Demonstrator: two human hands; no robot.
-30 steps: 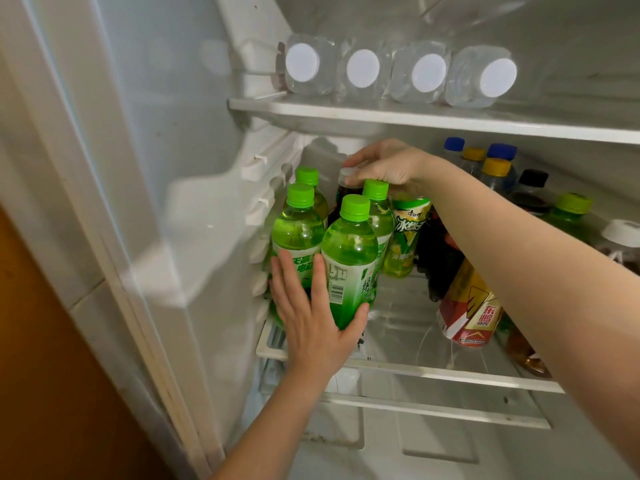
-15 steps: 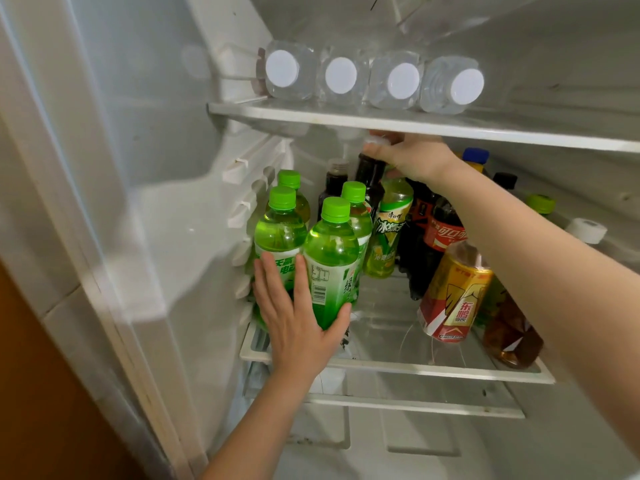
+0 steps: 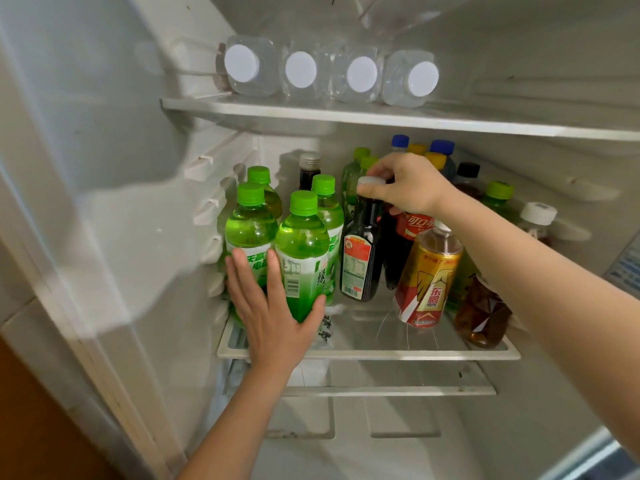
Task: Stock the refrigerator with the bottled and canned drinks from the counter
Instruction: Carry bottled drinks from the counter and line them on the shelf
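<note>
On the middle glass shelf (image 3: 367,353) of the open fridge stands a cluster of green-capped bottles (image 3: 303,251) at the left. My left hand (image 3: 266,306) lies flat against the two front ones, fingers straight. My right hand (image 3: 405,183) pinches the white cap of a dark bottle (image 3: 362,251) with a red label, held upright just right of the green cluster. A cola bottle (image 3: 415,225) and a gold and red bottle (image 3: 427,275) lean beside it. More bottles with blue, yellow and green caps crowd the back right.
Several clear water bottles (image 3: 332,76) lie on their sides on the upper shelf (image 3: 381,116), white caps facing me. An amber tea bottle (image 3: 481,313) lies at the shelf's right front. A lower shelf (image 3: 388,389) sits beneath. The fridge's left wall is close to the green bottles.
My right hand has drawn the dark bottle from the back toward the front, beside the green cluster. My left hand has stayed flat on the green bottles.
</note>
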